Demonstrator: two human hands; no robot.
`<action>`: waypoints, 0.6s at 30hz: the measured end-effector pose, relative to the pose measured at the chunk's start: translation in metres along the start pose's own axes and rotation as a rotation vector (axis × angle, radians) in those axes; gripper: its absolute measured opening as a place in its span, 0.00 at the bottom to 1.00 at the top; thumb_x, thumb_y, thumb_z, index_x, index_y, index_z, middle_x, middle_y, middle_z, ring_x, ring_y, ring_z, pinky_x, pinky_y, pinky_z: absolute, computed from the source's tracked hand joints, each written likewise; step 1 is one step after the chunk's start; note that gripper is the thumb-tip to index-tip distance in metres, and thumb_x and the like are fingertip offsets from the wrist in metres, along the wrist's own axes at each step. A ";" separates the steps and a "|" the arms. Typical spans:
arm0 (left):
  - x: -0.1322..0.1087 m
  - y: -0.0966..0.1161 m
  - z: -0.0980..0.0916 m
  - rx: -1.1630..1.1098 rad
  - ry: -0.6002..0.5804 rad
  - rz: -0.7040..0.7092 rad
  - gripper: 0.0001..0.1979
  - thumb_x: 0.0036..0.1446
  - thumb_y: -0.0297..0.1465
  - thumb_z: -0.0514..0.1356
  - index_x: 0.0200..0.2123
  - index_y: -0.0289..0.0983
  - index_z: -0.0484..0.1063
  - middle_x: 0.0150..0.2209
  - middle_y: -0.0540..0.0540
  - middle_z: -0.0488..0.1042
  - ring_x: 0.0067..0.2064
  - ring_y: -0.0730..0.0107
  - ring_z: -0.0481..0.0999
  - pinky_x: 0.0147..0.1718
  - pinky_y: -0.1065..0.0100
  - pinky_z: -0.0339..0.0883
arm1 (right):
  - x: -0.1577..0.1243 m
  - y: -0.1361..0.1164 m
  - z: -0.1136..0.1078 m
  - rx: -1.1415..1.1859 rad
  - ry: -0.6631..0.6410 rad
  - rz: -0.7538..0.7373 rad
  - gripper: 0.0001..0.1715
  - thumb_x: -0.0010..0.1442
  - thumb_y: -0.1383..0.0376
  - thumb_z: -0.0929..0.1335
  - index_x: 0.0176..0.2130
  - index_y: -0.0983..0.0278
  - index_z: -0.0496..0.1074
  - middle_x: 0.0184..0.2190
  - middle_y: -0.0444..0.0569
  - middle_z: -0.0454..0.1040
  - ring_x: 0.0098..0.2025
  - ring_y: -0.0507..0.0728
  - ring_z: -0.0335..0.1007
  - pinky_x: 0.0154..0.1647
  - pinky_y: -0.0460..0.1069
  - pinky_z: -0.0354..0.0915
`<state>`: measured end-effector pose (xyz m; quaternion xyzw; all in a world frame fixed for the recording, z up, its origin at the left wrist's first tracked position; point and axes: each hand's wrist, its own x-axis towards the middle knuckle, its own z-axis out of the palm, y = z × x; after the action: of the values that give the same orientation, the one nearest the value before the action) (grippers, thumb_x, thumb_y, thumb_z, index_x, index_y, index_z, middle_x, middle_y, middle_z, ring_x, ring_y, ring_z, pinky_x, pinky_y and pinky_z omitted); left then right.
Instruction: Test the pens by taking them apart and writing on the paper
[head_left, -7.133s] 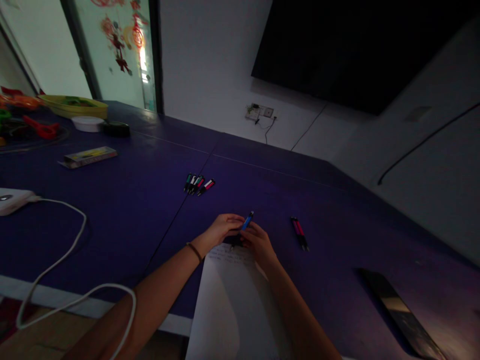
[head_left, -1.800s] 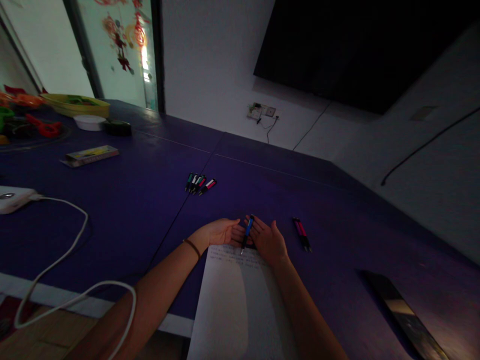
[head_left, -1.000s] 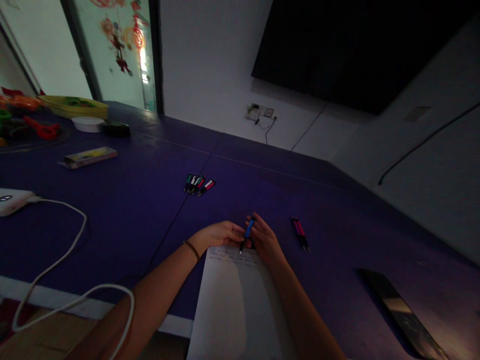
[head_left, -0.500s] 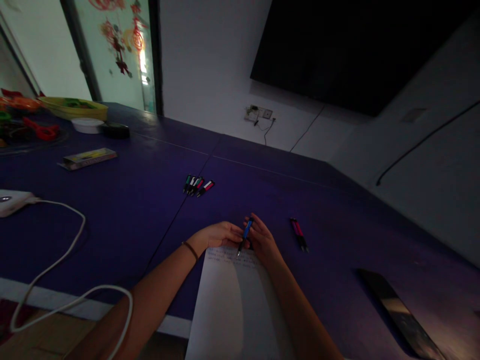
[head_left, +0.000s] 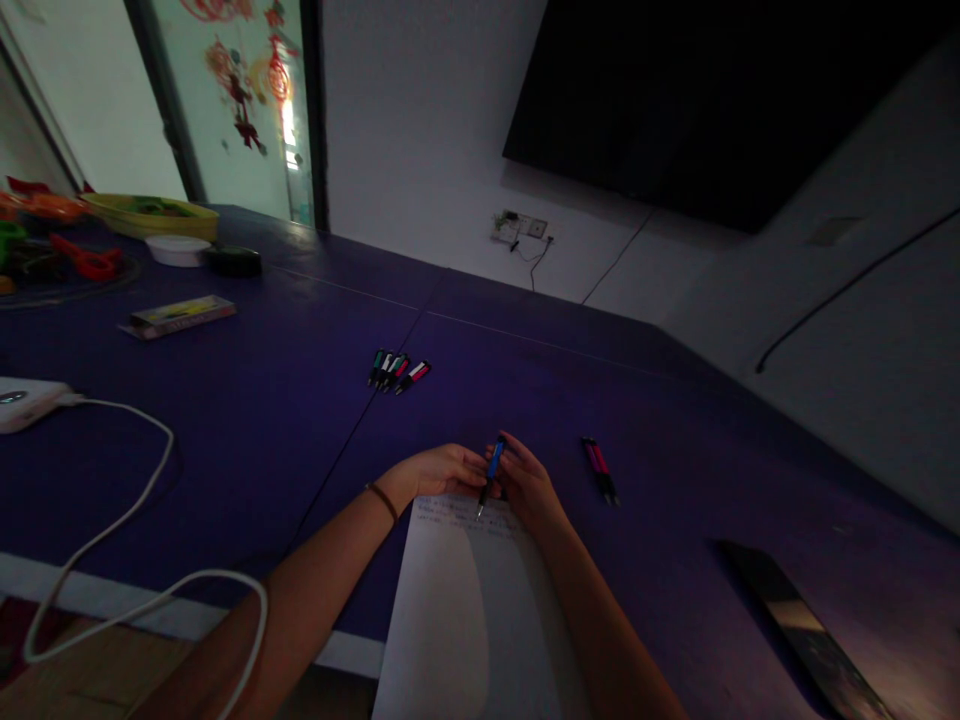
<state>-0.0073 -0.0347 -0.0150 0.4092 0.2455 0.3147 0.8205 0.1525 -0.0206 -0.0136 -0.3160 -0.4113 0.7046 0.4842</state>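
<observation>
A blue and black pen (head_left: 493, 468) is held tilted between my two hands, its metal tip pointing down toward the sheet of paper (head_left: 442, 620). My right hand (head_left: 526, 484) has its fingers closed around the pen from the right. From the left, my left hand (head_left: 448, 468) pinches the pen's lower half with thumb and fingertips; a dark band circles that wrist. Lines of handwriting run along the paper's top edge, just below my hands. Two pink and black pens (head_left: 600, 470) lie side by side to the right. Several more pens (head_left: 397, 371) lie grouped farther back.
A phone-like dark slab (head_left: 799, 625) lies at the right. On the left are a white device (head_left: 30, 404) with a white cable (head_left: 142, 500), a small open box (head_left: 182, 316), a yellow basket (head_left: 150, 222) and red scissors-like things. The purple table (head_left: 300, 420) meets a wall behind.
The pen and my hands keep nearly the same place; the pen's tip has shifted very slightly. The whole view has moved a little.
</observation>
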 end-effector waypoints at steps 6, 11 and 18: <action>-0.001 0.000 -0.001 0.022 -0.025 -0.015 0.14 0.40 0.24 0.63 0.34 0.31 0.71 0.31 0.44 0.73 0.33 0.71 0.72 0.38 0.68 0.60 | 0.002 0.003 -0.005 -0.022 -0.012 -0.006 0.22 0.41 0.71 0.71 0.39 0.62 0.67 0.31 0.46 0.74 0.33 0.52 0.70 0.34 0.46 0.66; 0.000 0.001 -0.001 -0.002 -0.002 -0.003 0.16 0.39 0.24 0.63 0.36 0.31 0.70 0.33 0.44 0.73 0.33 0.71 0.72 0.39 0.67 0.60 | 0.002 0.003 -0.004 -0.009 -0.020 -0.021 0.28 0.42 0.69 0.70 0.44 0.59 0.64 0.34 0.46 0.74 0.34 0.52 0.70 0.33 0.45 0.66; 0.002 -0.002 -0.002 -0.016 0.020 0.010 0.16 0.39 0.25 0.63 0.36 0.31 0.70 0.33 0.44 0.73 0.34 0.72 0.72 0.40 0.67 0.60 | 0.003 0.003 -0.004 -0.009 -0.020 -0.005 0.31 0.41 0.68 0.71 0.46 0.59 0.63 0.35 0.47 0.74 0.36 0.53 0.69 0.34 0.46 0.64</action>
<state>-0.0062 -0.0330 -0.0176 0.4007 0.2491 0.3250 0.8196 0.1538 -0.0168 -0.0183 -0.3102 -0.4202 0.7047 0.4802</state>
